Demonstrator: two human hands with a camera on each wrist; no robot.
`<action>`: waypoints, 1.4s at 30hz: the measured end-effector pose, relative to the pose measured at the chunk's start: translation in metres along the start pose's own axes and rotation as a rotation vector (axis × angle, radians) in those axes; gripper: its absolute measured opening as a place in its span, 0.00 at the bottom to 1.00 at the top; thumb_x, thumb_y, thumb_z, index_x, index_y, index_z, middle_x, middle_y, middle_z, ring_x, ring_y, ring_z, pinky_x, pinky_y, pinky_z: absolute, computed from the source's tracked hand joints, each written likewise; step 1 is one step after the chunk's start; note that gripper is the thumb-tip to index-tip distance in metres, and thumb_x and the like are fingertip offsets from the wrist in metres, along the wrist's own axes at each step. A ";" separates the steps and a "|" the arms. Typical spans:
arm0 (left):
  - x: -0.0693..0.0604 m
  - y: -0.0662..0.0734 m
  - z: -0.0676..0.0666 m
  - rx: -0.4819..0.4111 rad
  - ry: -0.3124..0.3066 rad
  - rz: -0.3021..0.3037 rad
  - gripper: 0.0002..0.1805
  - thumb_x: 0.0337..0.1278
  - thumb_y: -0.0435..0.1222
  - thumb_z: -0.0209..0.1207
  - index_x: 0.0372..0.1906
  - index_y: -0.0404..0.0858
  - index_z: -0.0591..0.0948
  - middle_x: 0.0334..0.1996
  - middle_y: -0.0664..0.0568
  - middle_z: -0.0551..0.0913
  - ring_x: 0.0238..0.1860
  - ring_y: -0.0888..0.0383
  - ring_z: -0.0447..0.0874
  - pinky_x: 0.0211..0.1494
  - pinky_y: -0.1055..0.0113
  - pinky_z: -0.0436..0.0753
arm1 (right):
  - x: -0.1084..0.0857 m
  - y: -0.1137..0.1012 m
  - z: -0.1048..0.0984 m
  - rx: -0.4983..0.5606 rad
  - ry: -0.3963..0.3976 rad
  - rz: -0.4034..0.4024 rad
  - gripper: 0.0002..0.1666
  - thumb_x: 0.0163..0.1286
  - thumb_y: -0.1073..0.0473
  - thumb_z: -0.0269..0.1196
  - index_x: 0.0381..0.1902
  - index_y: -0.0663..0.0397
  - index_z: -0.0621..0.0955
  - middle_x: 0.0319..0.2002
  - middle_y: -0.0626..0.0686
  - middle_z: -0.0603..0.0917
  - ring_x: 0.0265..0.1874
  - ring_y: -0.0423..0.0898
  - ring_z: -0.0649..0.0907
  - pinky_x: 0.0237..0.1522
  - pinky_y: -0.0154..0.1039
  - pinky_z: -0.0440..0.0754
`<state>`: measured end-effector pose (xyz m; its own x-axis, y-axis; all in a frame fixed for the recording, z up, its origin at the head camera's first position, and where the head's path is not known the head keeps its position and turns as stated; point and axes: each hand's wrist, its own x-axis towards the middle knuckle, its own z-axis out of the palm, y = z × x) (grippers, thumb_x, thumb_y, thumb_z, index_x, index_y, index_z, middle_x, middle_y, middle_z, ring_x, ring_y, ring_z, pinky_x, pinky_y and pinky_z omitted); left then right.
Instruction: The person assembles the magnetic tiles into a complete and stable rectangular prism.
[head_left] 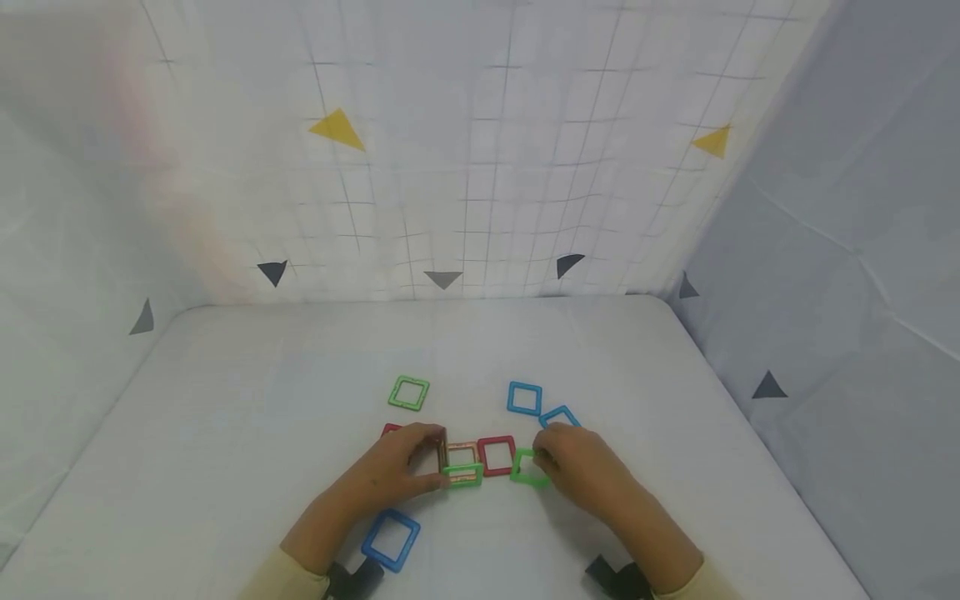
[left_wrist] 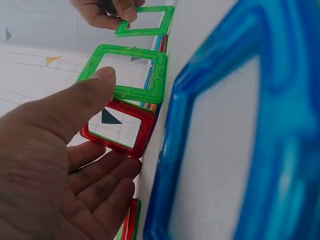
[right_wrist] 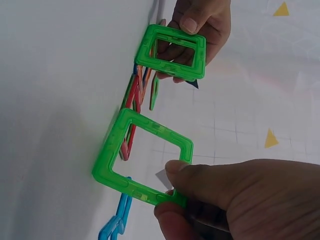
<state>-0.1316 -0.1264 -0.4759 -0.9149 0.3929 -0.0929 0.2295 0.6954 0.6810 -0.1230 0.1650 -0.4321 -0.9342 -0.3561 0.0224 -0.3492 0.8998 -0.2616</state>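
My right hand pinches a green square magnetic tile by one corner and holds it tilted up beside a red square tile. Another green tile stands upright at the front of an orange tile. Beside it a red tile stands on edge, meeting it at a corner. My left hand grips these upright tiles. Its thumb presses the green tile's edge, while the other fingers reach around the far side of the red one. More red tile edge shows behind this hand, mostly hidden.
A blue tile lies near the left wrist. Farther back are a loose green tile and two blue tiles, one partly behind the right hand. White sheeting with a grid rises behind the table.
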 end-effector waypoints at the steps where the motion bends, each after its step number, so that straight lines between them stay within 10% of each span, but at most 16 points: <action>1: 0.000 0.000 0.000 0.000 0.000 0.001 0.41 0.49 0.57 0.71 0.68 0.47 0.73 0.63 0.59 0.78 0.66 0.56 0.74 0.67 0.55 0.76 | 0.000 0.000 0.000 -0.005 0.001 0.001 0.05 0.62 0.58 0.72 0.36 0.45 0.87 0.29 0.37 0.82 0.28 0.35 0.76 0.38 0.31 0.82; 42: -0.001 0.003 0.000 0.017 0.012 0.008 0.41 0.49 0.57 0.71 0.68 0.47 0.73 0.63 0.58 0.78 0.66 0.57 0.74 0.68 0.55 0.75 | 0.004 -0.027 0.013 -0.044 0.099 -0.241 0.09 0.60 0.58 0.74 0.38 0.47 0.86 0.31 0.41 0.83 0.27 0.34 0.77 0.35 0.27 0.83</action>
<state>-0.1298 -0.1247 -0.4732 -0.9167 0.3917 -0.0787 0.2427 0.7023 0.6692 -0.1166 0.1357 -0.4372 -0.8257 -0.5366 0.1738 -0.5630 0.8030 -0.1955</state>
